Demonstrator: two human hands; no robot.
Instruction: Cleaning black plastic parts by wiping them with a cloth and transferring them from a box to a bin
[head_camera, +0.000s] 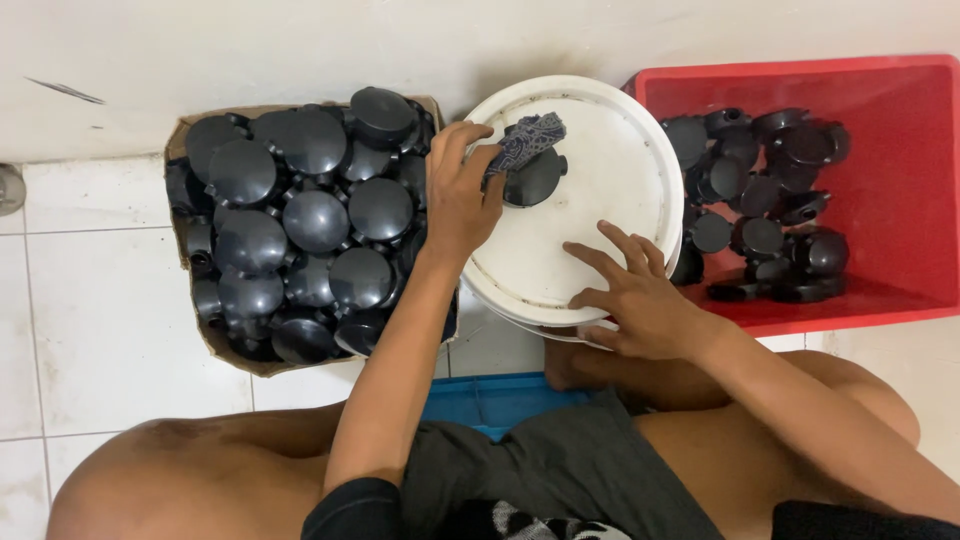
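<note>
Left hand (460, 190) pinches dark patterned cloth (528, 140) against black round cap (535, 178), upper centre, on white bucket lid (600, 280). Right hand (635, 295) open, fingers spread, bracing lid. I'd judge: keep lid pinned, wipe in small circles, steady pressure.

Glossy black plastic caps (315, 220), patterned cloth rag (528, 140) (soft), smooth white plastic lid (600, 200) — scuffed
</note>
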